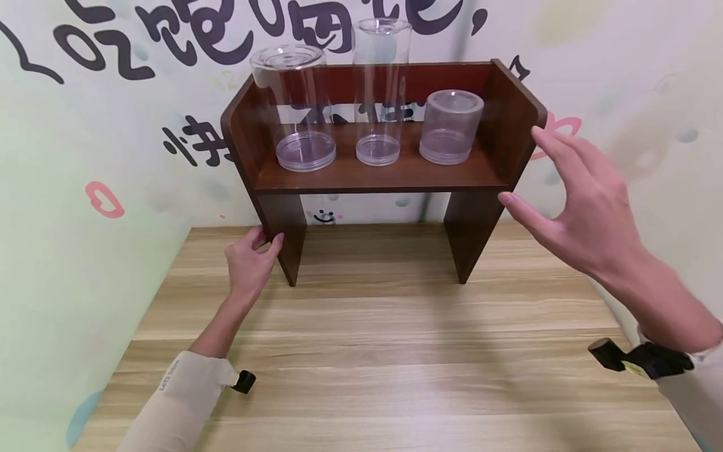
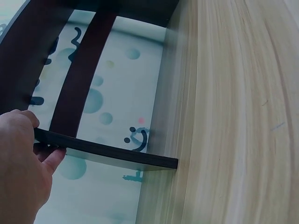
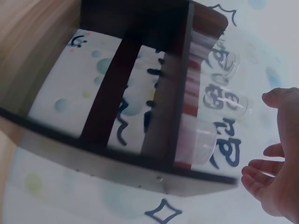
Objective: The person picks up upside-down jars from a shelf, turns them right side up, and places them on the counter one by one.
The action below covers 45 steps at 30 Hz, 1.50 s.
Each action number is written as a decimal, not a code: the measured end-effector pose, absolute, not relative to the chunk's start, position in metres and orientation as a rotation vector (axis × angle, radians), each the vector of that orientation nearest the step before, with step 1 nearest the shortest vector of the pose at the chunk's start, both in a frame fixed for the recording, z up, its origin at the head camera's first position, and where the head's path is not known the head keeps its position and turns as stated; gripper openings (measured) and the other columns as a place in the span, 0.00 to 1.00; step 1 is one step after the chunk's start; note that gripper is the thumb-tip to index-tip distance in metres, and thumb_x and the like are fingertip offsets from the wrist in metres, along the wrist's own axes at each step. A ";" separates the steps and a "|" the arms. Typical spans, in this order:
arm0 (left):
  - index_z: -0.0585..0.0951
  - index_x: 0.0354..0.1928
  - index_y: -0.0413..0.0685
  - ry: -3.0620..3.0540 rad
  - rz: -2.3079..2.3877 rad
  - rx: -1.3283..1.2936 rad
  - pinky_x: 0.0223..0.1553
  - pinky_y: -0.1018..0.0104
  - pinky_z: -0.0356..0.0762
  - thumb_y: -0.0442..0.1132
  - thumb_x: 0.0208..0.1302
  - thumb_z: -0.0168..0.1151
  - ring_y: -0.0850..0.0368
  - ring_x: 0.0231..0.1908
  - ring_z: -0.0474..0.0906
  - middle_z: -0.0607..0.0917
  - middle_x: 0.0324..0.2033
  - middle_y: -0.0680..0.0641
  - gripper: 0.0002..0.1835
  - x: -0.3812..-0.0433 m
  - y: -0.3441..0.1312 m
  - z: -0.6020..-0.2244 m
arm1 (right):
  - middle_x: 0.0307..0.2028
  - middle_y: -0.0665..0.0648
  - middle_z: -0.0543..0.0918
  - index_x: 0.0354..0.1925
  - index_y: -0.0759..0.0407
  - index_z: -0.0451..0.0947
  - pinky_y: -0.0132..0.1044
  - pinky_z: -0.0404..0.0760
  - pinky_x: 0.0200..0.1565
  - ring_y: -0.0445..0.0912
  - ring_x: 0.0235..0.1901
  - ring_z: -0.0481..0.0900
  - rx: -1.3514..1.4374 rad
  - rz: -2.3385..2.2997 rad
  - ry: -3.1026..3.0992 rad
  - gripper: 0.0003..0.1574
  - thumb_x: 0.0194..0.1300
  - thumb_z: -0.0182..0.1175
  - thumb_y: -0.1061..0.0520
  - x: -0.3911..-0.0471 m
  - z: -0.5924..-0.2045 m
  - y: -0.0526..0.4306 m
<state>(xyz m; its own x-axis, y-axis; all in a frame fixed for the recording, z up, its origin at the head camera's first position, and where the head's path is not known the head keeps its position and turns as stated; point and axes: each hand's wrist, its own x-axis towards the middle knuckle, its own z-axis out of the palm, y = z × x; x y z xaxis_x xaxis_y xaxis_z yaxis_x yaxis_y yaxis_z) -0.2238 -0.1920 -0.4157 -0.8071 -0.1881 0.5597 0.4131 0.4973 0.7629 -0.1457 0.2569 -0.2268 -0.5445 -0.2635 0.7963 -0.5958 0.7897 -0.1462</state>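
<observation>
A dark brown wooden desktop shelf (image 1: 384,179) stands on the table against the wall. My left hand (image 1: 251,263) pinches the front edge of its left side panel, low down; in the left wrist view the thumb and fingers of the hand (image 2: 21,163) lie on either side of that panel. My right hand (image 1: 593,207) is raised by the right side panel, thumb and fingers spread, holding nothing. In the right wrist view a gap shows between the hand (image 3: 280,163) and the shelf. On the board stand a wide clear jar (image 1: 305,119), a tall narrow one (image 1: 380,94) and a short one (image 1: 452,125).
The light wood-grain table (image 1: 361,351) extends in front of the shelf and beneath its board. Behind rises a white wall (image 1: 152,263) with dark lettering and coloured drawings. The shelf's back is partly open between its crossboards.
</observation>
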 end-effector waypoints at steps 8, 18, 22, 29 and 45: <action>0.85 0.41 0.36 -2.158 -1.263 -0.162 0.40 0.59 0.85 0.37 0.59 0.69 0.48 0.38 0.87 0.88 0.37 0.39 0.12 -0.223 -0.193 -0.418 | 0.61 0.66 0.74 0.67 0.63 0.68 0.53 0.67 0.68 0.60 0.62 0.71 0.675 0.533 -2.191 0.47 0.51 0.73 0.52 -0.159 -0.209 0.225; 0.85 0.42 0.35 -2.129 -1.311 -0.200 0.40 0.53 0.85 0.36 0.59 0.69 0.46 0.39 0.87 0.88 0.38 0.37 0.12 -0.225 -0.192 -0.419 | 0.67 0.60 0.69 0.72 0.57 0.62 0.58 0.62 0.68 0.53 0.67 0.65 0.515 0.534 -2.374 0.48 0.59 0.68 0.44 -0.193 -0.200 0.210; 0.85 0.42 0.35 -2.134 -1.300 -0.198 0.40 0.54 0.85 0.35 0.58 0.69 0.46 0.39 0.87 0.88 0.38 0.37 0.12 -0.224 -0.192 -0.418 | 0.68 0.60 0.67 0.72 0.57 0.61 0.59 0.63 0.67 0.55 0.67 0.64 0.487 0.524 -2.421 0.48 0.61 0.66 0.42 -0.207 -0.201 0.204; 0.85 0.42 0.35 -2.154 -1.286 -0.177 0.40 0.56 0.85 0.37 0.59 0.69 0.47 0.39 0.87 0.88 0.38 0.38 0.13 -0.223 -0.192 -0.417 | 0.69 0.60 0.65 0.72 0.58 0.61 0.56 0.65 0.67 0.55 0.67 0.62 0.419 0.519 -2.457 0.49 0.61 0.64 0.39 -0.230 -0.202 0.196; 0.85 0.41 0.36 -2.134 -1.292 -0.182 0.39 0.73 0.84 0.37 0.59 0.69 0.46 0.39 0.87 0.88 0.37 0.37 0.12 -0.223 -0.191 -0.418 | 0.71 0.62 0.61 0.74 0.57 0.56 0.54 0.61 0.70 0.57 0.69 0.59 0.268 0.561 -2.574 0.49 0.64 0.58 0.36 -0.264 -0.204 0.195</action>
<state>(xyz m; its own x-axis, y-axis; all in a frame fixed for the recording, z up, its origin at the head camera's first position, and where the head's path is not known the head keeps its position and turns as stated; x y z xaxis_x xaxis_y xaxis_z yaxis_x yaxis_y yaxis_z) -0.2231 -0.1911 -0.4185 -0.7925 -0.1963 0.5774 0.4205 0.5098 0.7505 -0.2643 0.1953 -0.2042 -0.8613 -0.0847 0.5010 -0.2855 0.8963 -0.3393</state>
